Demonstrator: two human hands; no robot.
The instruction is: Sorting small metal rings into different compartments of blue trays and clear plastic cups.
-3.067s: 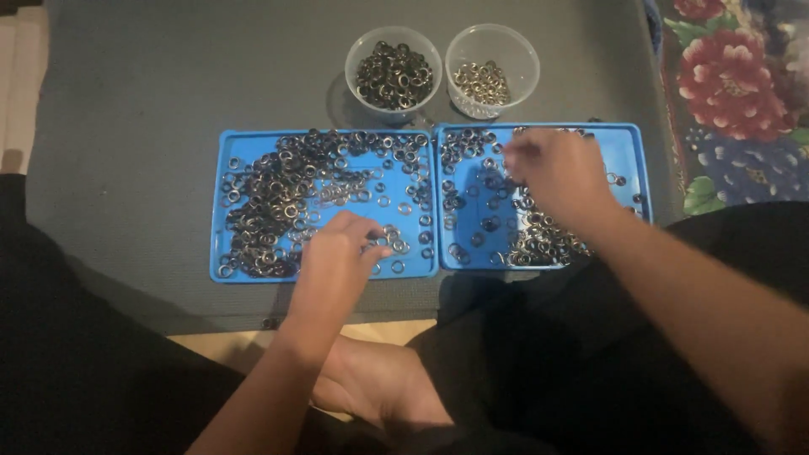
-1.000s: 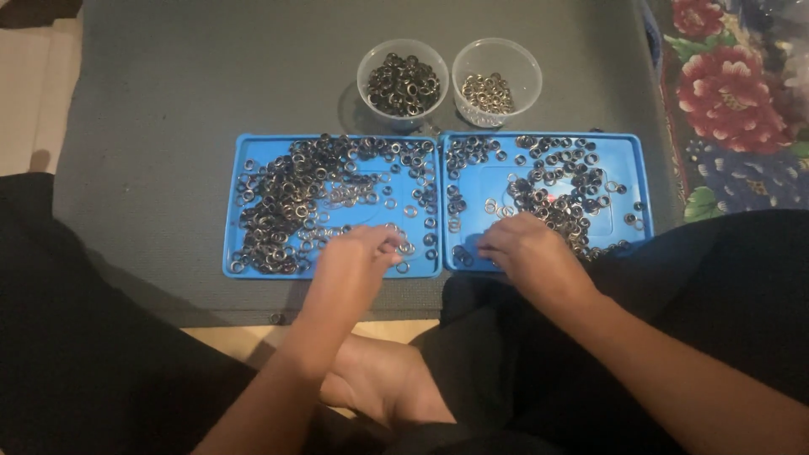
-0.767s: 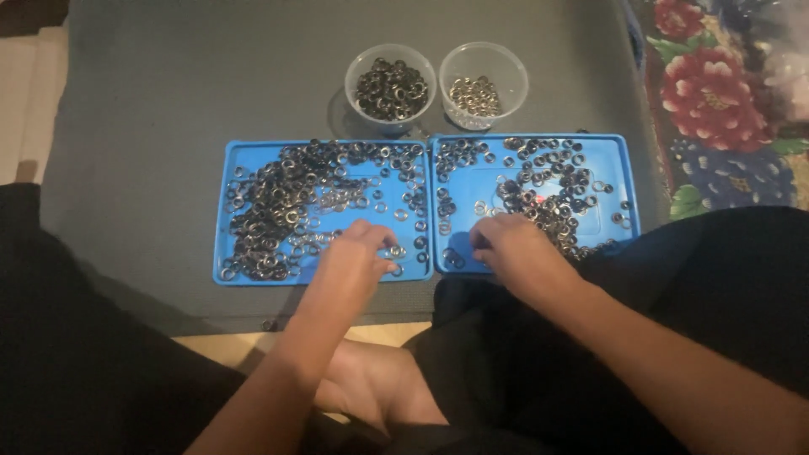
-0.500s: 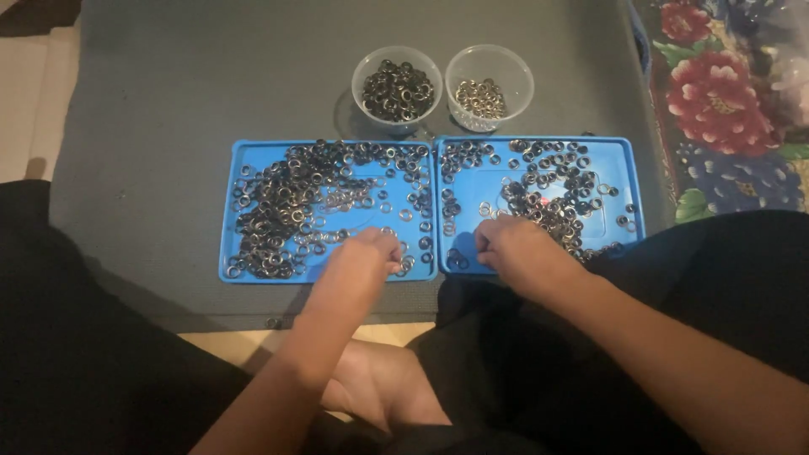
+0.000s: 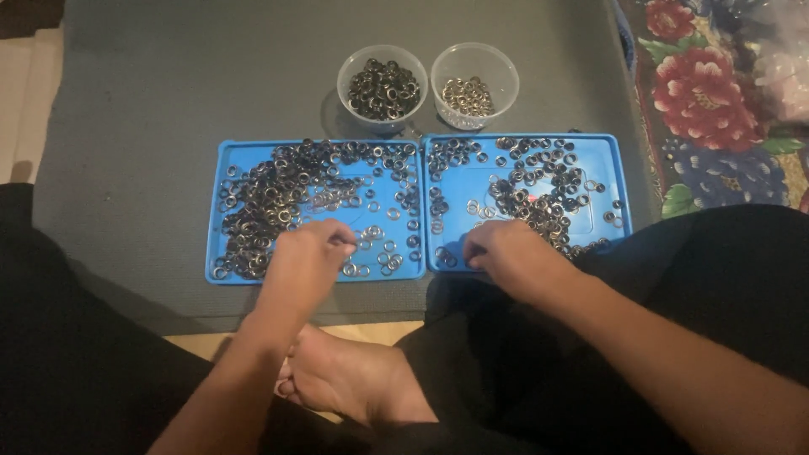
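Small metal rings are being sorted. The left hand is curled at the near edge of the left blue tray, fingers pinched together over loose rings; the right hand, likewise bunched, whether holding a ring cannot be told, is now drawn back to the right blue tray's near corner. A clean pinch is called for next. Beyond, two clear cups are part filled.

Floor cover: a grey mat fills the middle and far part of the scene, plain and smooth.
Right: a cloth with red flowers and green leaves on dark blue lies beside the mat.
Left: a pale strip of floor at the edge.
Near: a bare wooden patch.
Light: dim, soft, shadows faint.
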